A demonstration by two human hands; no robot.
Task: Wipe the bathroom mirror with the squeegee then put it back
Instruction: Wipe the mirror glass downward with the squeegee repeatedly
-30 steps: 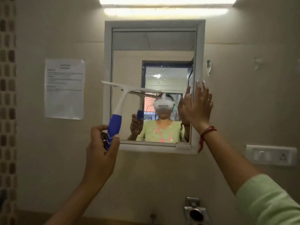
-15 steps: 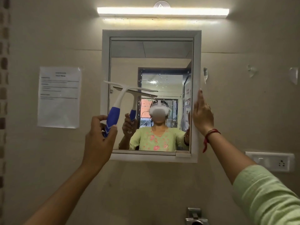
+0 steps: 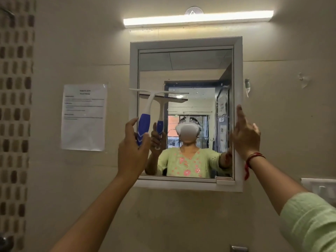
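Observation:
A white-framed mirror [image 3: 187, 70] hangs on the beige wall in the middle of the head view. My left hand [image 3: 133, 150] grips the blue handle of a white squeegee [image 3: 148, 108]. Its blade lies across the mirror's left half at about mid height, against or very close to the glass. My right hand [image 3: 245, 135] presses on the mirror's right frame edge with straight fingers pointing up. A red thread circles that wrist. The glass reflects a person in a light green top with a headset.
A tube light [image 3: 198, 18] glows above the mirror. A printed paper notice [image 3: 84, 117] is stuck to the wall at the left. A white switch plate [image 3: 320, 186] sits low on the right. Mosaic tiles [image 3: 15, 106] line the far left edge.
The view has tilted up, so the mirror sits lower in frame. My right hand slid from the glass onto the right frame edge. The squeegee stays at about the same height on the mirror.

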